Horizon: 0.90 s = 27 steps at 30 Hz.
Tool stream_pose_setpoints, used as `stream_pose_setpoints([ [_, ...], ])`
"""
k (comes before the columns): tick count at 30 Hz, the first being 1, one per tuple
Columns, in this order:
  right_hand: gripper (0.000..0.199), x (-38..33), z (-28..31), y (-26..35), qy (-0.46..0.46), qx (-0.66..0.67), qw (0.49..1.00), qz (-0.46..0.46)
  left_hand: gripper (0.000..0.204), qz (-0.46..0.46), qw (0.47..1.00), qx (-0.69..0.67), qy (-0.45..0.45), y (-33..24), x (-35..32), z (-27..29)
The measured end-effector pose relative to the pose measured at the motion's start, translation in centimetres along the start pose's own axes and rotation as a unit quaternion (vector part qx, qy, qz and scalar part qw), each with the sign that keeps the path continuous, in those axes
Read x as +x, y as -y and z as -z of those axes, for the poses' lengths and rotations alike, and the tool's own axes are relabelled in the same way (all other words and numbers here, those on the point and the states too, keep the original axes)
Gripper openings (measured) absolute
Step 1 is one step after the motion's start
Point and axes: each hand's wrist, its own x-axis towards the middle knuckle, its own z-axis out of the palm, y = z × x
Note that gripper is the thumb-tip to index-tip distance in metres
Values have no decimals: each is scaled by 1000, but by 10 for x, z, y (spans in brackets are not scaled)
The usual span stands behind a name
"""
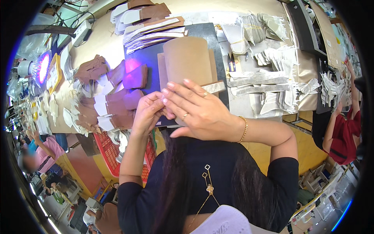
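Observation:
My left hand (149, 111) is closed, its thumb and fingertips pinched together beside my right fingertips. Whatever it may hold is too small or hidden to make out. My right hand (200, 109) lies stretched out flat with the thumb apart, its fingertips meeting the left ones. Both hands are over the near end of a tan, curved form like a half cylinder (186, 58), which rests on a dark board (200, 31). A pale, flat bar (214, 87) pokes out beyond my right fingers. Left of the form sit stacked brown cut pieces (135, 77).
White and brown cut pieces (156, 35) are piled at the back. Bundled white strips (259, 82) and dark-handled scissors (231, 62) lie right. At left are a glowing lamp (42, 68) and a power strip (82, 33). A red basket (105, 152) stands below the table. Other people work on both sides.

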Motion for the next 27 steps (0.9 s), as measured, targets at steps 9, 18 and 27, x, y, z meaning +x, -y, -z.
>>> stream_pose_setpoints([
  [9,72,-51,-44,-12,-216,182,953,-112,15,30,999,-12,2,5,4,8],
  [18,66,-78,-52,-12,-218,347,870,-274,16,-16,1000,25,6,9,6,7],
  [27,19,-121,41,-80,-73,-182,945,-263,17,-143,979,86,117,-47,13,-8],
])
